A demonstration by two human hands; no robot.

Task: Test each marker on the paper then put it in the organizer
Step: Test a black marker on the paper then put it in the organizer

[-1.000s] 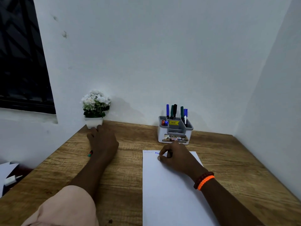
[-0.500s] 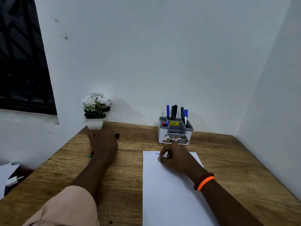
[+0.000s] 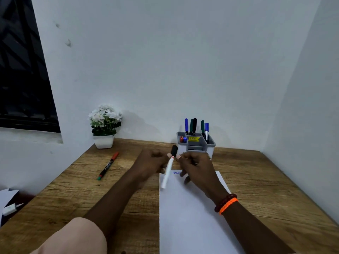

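Holding a white-barrelled marker with a black cap above the top-left corner of the white paper sheet, the left hand has left the far counter near the plant pot. Its fingers wrap the barrel. The right hand, lifted off the sheet, brings its fingers toward the cap; whether they touch it cannot be told. Uncapping likely follows. A red-capped black marker now lies exposed on the counter; the grey organizer holds the others.

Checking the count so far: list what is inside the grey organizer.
Inside the organizer stand five capped markers: two blue, two dark green, one black. A front compartment holds a red and a blue cap-like piece. Their lower parts are hidden by the walls.
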